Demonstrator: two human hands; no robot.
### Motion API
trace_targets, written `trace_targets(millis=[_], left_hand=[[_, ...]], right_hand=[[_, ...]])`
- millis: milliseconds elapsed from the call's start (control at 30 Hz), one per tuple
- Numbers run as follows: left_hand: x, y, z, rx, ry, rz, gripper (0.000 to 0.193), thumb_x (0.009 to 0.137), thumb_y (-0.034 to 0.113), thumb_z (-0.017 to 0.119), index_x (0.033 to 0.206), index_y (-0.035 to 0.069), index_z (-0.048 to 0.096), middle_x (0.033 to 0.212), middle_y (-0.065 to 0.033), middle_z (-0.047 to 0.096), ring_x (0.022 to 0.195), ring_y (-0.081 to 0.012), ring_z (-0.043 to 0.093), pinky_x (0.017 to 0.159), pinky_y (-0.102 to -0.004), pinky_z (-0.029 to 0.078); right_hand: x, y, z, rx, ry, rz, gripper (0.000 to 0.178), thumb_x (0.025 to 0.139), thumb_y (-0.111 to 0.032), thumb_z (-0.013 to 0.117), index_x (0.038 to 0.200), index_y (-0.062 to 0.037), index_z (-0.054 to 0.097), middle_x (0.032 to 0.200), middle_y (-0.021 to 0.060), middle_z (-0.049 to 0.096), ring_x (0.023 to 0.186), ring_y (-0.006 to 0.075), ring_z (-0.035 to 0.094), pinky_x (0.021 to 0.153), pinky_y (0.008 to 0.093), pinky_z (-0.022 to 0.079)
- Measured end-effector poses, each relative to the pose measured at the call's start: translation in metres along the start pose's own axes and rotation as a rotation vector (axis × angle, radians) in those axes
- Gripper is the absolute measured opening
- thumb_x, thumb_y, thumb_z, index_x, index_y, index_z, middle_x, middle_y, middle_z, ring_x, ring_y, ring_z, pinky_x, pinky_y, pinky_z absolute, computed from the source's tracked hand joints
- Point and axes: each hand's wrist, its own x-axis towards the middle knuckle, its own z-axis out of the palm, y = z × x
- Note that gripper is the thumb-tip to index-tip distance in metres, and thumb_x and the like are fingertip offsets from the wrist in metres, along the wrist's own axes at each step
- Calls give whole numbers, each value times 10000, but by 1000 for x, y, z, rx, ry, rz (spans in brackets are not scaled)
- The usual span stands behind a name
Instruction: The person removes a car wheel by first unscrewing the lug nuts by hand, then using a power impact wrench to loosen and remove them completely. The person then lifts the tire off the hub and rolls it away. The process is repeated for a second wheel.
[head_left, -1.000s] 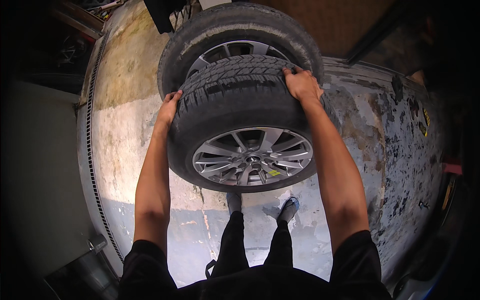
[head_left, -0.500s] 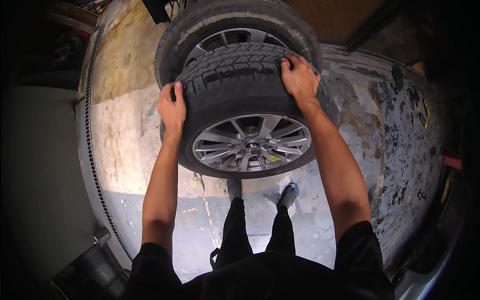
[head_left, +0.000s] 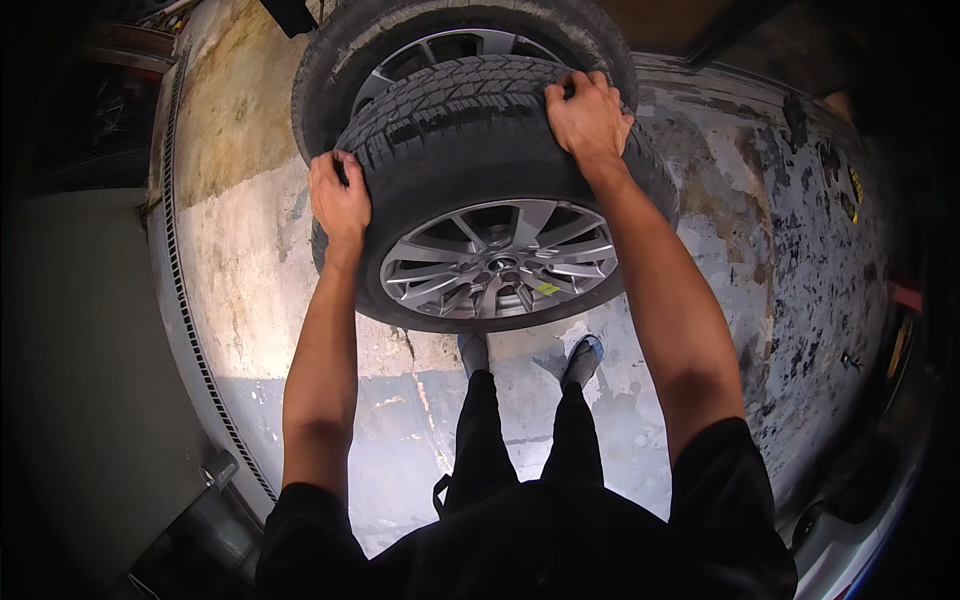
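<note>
A car wheel, with a black treaded tyre and a silver multi-spoke rim, stands in front of my feet, its outer face tilted up toward me. My left hand grips the tyre's left shoulder with curled fingers. On the upper right of the tread, my right hand is bent over the edge, fingers closed against the rubber. A small yellow-green mark shows on the rim. Directly behind is a second wheel, partly hidden by the first; whether the two touch I cannot tell.
My feet stand on a stained, peeling concrete floor. Along the left runs a slotted drain strip. A dark container is at lower left, and part of a vehicle at lower right. Yellow-and-black items lie far right.
The whole view has shifted, so wheels, floor and feet appear higher. Both hands remain on the front tyre, and the left fingers look more curled. The wheel's tilt looks much the same.
</note>
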Motion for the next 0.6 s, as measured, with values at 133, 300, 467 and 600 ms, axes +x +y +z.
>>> trace_targets(millis=[133, 300, 467, 600], left_hand=[[-10, -2, -6, 16, 2, -10, 202, 884, 217, 484, 882, 31, 561, 908, -142, 566, 907, -342, 524, 805, -423, 404], [3, -15, -7, 134, -62, 103, 239, 908, 228, 446, 934, 14, 551, 948, -173, 550, 936, -369, 513, 820, -425, 407], [-37, -6, -30, -108, 101, -152, 400, 936, 314, 456, 1080, -55, 506, 1084, -235, 526, 1043, -397, 479, 904, -433, 372], [-243, -144, -63, -122, -490, -663, 527, 875, 449, 536, 1058, -45, 523, 986, -192, 595, 861, -350, 579, 787, -430, 433]], right_hand=[[1, 0, -3, 6, 14, -31, 397, 782, -377, 461, 1068, -167, 640, 1207, 49, 528, 1173, 246, 461, 967, 539, 320], [-17, 4, -1, 121, 118, -134, 372, 820, -363, 503, 1134, -184, 594, 1242, 42, 485, 1200, 257, 430, 1014, 578, 246], [-158, 119, 1, 241, 329, -21, 357, 841, -274, 548, 1176, -152, 525, 1250, 68, 467, 1183, 267, 439, 987, 536, 267], [-468, 323, -7, -14, -467, 792, 310, 865, -299, 504, 1120, -140, 582, 1106, 122, 579, 984, 337, 580, 844, 496, 440]])
